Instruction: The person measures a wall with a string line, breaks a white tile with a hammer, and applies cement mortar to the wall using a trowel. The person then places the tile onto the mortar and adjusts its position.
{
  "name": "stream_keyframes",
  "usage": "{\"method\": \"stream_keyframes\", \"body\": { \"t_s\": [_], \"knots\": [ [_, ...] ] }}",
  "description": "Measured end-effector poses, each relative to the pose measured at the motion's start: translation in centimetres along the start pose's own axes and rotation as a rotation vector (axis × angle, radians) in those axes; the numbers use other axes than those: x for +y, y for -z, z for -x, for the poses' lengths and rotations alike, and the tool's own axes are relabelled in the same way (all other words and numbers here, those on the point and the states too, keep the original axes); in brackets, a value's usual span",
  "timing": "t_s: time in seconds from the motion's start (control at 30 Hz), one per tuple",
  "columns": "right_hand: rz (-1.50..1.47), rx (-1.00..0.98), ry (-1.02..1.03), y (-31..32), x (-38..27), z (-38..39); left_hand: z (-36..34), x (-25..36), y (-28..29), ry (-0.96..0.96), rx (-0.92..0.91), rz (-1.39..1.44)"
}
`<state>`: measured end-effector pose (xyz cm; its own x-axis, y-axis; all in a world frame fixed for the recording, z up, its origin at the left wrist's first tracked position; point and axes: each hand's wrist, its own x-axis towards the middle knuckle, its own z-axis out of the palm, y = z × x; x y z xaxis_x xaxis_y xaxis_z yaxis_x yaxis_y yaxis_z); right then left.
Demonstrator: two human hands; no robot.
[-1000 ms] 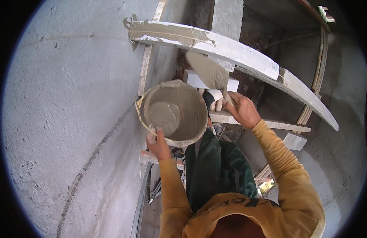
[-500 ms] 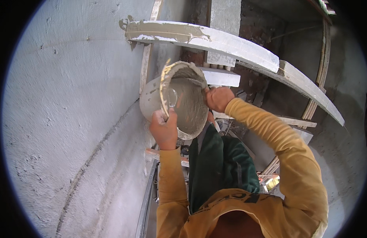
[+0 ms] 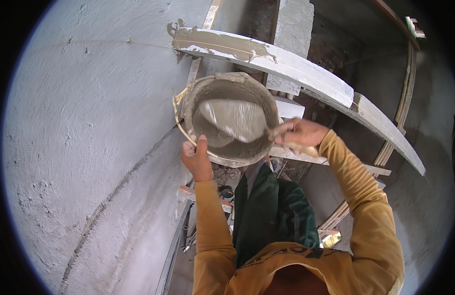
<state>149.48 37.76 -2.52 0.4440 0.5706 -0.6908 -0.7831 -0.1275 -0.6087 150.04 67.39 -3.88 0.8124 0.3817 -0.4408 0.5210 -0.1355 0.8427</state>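
A round bucket (image 3: 188,105), caked with grey mortar, hangs in front of me with its mouth toward me. My left hand (image 3: 197,156) is closed on its yellowish rope handle (image 3: 178,115) at the near left rim. Wet mortar (image 3: 206,132) lies inside. My right hand (image 3: 302,135) is wrapped round the wooden handle of a trowel, just outside the right rim. The trowel's broad blade (image 3: 233,118) is inside the bucket, wet and smeared by motion. Beyond the bucket runs a row of pale blocks (image 3: 306,73), its left end coated with mortar (image 3: 227,46).
A rough grey plastered wall (image 3: 99,123) fills the left side. Bamboo poles (image 3: 402,98) stand at the right. Wooden planks (image 3: 335,160) and another pale block (image 3: 290,107) lie behind the bucket. A thin string (image 3: 311,71) runs along the block row.
The bucket has turned its mouth more toward me. The trowel blade has come up into view above the mortar, and my right hand has moved right and slightly down.
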Motion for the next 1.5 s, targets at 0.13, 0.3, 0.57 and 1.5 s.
{"method": "stream_keyframes", "body": {
  "t_s": [0.13, 0.3, 0.57, 1.5],
  "knots": [
    [0.491, 0.361, 0.308, 2.1, -6.8, -2.8, 1.0, -1.4, -0.2, 0.033, 0.117, 0.044],
    [1.034, 0.822, 0.287, 1.1, -11.0, -10.7, 2.1, -2.8, 1.5, 0.06, 0.164, -0.013],
    [0.375, 0.608, 0.175, 0.3, -11.9, -11.2, 2.8, -5.2, 4.4, 0.092, 0.174, -0.053],
    [-0.612, 0.839, 0.14, -5.5, 6.5, -2.0, 2.5, -3.4, 0.0, 0.036, -0.01, -0.156]
  ]
}}
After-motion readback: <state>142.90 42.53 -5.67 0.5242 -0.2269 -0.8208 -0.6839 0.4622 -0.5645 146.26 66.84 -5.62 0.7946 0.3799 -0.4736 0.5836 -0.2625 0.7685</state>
